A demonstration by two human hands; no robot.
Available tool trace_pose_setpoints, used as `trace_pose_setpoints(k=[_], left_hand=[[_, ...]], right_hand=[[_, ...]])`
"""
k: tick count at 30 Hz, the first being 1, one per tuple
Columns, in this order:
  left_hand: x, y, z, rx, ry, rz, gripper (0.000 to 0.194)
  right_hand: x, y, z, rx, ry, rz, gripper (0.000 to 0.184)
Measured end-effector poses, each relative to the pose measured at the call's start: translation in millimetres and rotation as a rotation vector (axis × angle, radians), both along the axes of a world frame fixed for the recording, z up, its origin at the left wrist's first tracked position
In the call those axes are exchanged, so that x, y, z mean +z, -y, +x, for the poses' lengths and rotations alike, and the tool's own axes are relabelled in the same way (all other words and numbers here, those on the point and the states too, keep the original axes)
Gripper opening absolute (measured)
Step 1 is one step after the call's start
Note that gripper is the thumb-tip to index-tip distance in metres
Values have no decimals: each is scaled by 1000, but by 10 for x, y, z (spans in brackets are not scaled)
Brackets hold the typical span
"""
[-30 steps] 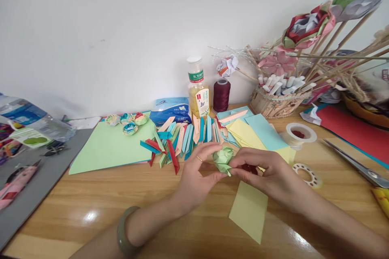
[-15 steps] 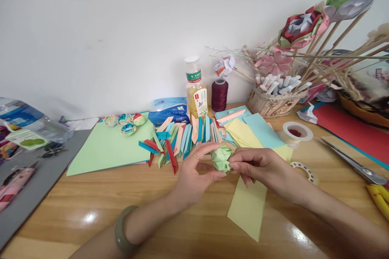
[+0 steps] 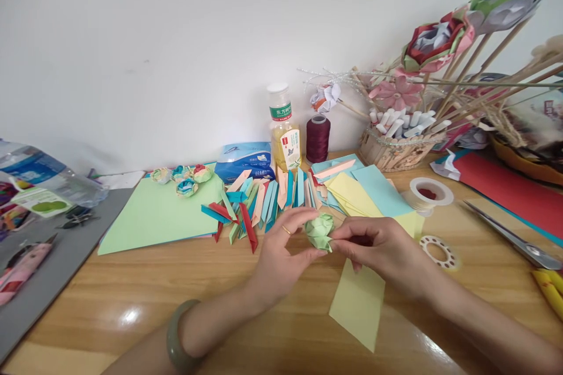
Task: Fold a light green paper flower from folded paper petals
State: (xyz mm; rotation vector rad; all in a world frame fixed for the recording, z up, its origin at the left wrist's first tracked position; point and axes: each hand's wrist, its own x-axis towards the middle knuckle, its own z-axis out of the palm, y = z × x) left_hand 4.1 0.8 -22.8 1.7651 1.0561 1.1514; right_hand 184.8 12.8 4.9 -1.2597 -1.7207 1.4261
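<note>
Between my two hands is a small pale green folded paper flower (image 3: 319,229), held above the table. My left hand (image 3: 285,258) grips it from the left, fingers over its top and thumb under its lower edge. On the other side, my right hand (image 3: 378,243) pinches a petal at the flower's right edge between thumb and forefinger. Below the right hand a pale yellow paper sheet (image 3: 358,307) lies on the wooden table. Several folded paper strips (image 3: 250,205) in red, blue, green and peach are piled behind my left hand.
Small paper flowers (image 3: 187,187) rest on green sheets (image 3: 153,217) at left. A tissue pack (image 3: 244,161), bottle (image 3: 285,135) and thread spool (image 3: 317,139) stand by the wall. Scissors (image 3: 519,240), tape rolls (image 3: 428,193) and a basket of markers (image 3: 400,149) are at right.
The green flower tips slightly between my fingers, and my right fingertips shift along its edge. Both hands keep their hold in nearly the same place. The view swings a little.
</note>
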Motion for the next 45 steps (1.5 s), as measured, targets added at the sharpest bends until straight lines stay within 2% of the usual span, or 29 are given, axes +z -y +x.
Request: trace_pose_setpoints(k=[10, 18, 24, 30, 37, 45], left_hand=[[-5, 9, 0, 2, -78, 100, 41], [16, 1, -1, 26, -66, 36, 42], [6, -1, 4, 12, -83, 37, 43], [-1, 0, 12, 26, -115, 53, 43], [8, -8, 1, 60, -93, -12, 43], [8, -10, 26, 41, -95, 24, 42]], right_hand=[[-38, 19, -50, -32, 78, 98, 18], [25, -23, 6, 87, 36, 149, 18], [1, -11, -14, 47, 113, 137, 16], [-58, 1, -44, 20, 91, 72, 15], [-9, -40, 4, 103, 62, 138, 19], [1, 9, -59, 19, 160, 172, 15]])
